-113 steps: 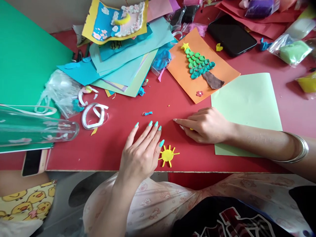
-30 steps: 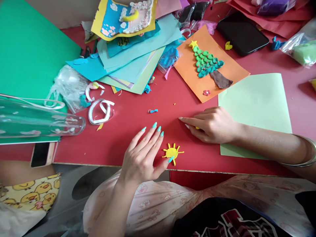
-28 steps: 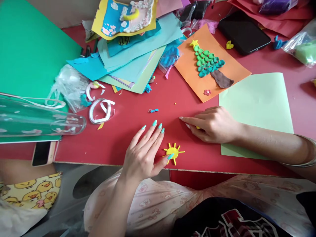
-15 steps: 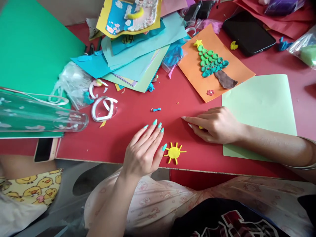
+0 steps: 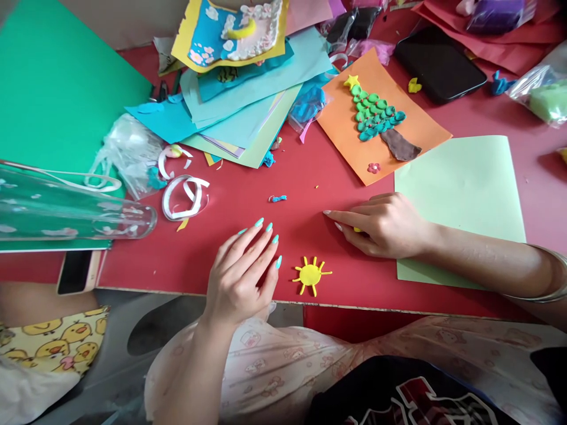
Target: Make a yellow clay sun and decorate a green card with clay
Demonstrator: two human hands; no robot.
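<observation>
On the red table (image 5: 248, 254) lies a yellow clay sun (image 5: 309, 275), a flat disc with thin rays around it. My left hand (image 5: 243, 274) is just left of the sun, fingers stretched out and empty, near the table's front edge. My right hand (image 5: 383, 227) rests at the left side of a pale green sheet (image 5: 460, 171), its index finger pointing left. A bit of yellow clay (image 5: 357, 229) shows between its index finger and thumb; the rest of that piece is hidden. A small blue clay scrap (image 5: 277, 199) lies between and beyond the hands.
Beyond my right hand lies an orange card (image 5: 341, 112) with a clay tree. Stacked coloured paper (image 5: 261, 127), white paper strips (image 5: 183, 198) and a clear bottle (image 5: 80, 206) are at left. A black phone (image 5: 438, 64) and bagged clay (image 5: 547, 100) sit at far right.
My left hand has drawn back to the left, away from the sun. My right hand keeps its place over the yellow clay. The whole view has shifted slightly.
</observation>
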